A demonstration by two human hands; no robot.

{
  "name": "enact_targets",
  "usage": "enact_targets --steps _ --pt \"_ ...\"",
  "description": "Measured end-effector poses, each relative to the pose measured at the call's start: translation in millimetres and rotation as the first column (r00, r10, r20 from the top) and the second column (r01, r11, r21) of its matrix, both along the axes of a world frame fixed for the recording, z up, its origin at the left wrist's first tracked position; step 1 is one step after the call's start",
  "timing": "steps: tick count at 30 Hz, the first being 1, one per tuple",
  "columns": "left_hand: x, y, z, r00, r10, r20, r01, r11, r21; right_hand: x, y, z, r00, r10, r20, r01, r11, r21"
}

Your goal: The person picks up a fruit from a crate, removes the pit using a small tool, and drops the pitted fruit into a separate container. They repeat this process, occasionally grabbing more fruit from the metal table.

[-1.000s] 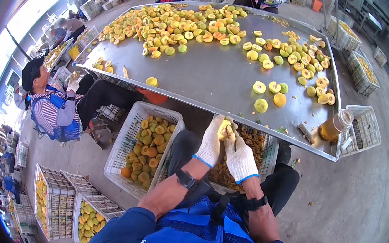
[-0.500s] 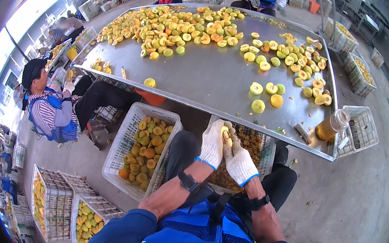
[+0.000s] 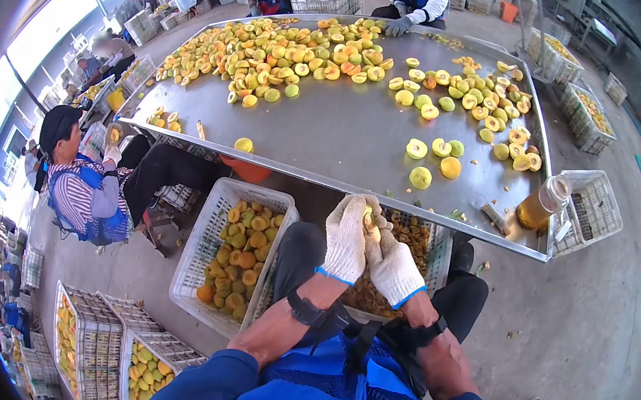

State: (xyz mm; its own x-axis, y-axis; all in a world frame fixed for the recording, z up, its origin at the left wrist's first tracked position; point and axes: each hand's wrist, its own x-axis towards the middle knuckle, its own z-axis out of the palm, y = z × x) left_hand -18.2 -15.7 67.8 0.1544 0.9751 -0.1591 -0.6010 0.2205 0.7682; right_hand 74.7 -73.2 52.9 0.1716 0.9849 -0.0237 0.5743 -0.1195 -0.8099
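Observation:
In white knit gloves with blue cuffs, my two hands meet above the crate between my knees. My left hand [image 3: 346, 238] is closed round a yellow peach piece [image 3: 369, 214], mostly hidden by the glove. Fingers of my right hand [image 3: 394, 268] are curled against the same fruit; a small tan, shiny thing shows at their tips, too small to name. Beneath the hands, a white crate [image 3: 439, 253] holds brown pits and scraps. To its left, another white crate [image 3: 193, 264] contains peach halves [image 3: 239, 258].
A metal table [image 3: 327, 138] bears piles of cut peaches [image 3: 273, 56], a jar of amber liquid [image 3: 543, 203] and a short stick-like piece [image 3: 496, 218]. One co-worker [image 3: 93, 182] sits at left; two more are across the table. Fruit crates [image 3: 87, 339] stand lower left.
My view has shifted slightly. Both hands stay together on the fruit with little movement. Across the table, a co-worker's gloved hand has come down to the table edge.

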Motion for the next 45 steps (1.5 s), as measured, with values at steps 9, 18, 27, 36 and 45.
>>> enact_targets --steps 9,18,27,36,45 --pt "-6.3 -0.2 6.8 0.994 -0.083 -0.068 0.092 0.985 0.146 2.5 -5.0 -13.0 0.950 0.058 -0.306 -0.058 0.998 0.010" --pt "-3.0 14.4 -10.4 0.987 -0.120 -0.103 0.134 0.980 0.146 -3.5 -6.2 -17.6 0.975 0.063 -0.215 -0.005 0.966 0.260" --pt "-17.2 24.5 -5.3 0.893 -0.370 -0.257 0.438 0.847 0.302 10.2 -19.4 7.1 0.338 -0.152 -0.929 -0.366 0.888 -0.278" --pt "-21.0 33.1 -13.8 0.837 -0.469 -0.283 0.546 0.752 0.368 7.0 -24.2 19.6 0.312 -0.164 -0.936 -0.375 0.884 -0.280" --pt "-9.7 27.6 -22.5 0.818 -0.538 -0.202 0.573 0.734 0.365 21.7 -29.0 -14.7 -0.064 -0.066 -0.996 -0.533 0.846 -0.022"
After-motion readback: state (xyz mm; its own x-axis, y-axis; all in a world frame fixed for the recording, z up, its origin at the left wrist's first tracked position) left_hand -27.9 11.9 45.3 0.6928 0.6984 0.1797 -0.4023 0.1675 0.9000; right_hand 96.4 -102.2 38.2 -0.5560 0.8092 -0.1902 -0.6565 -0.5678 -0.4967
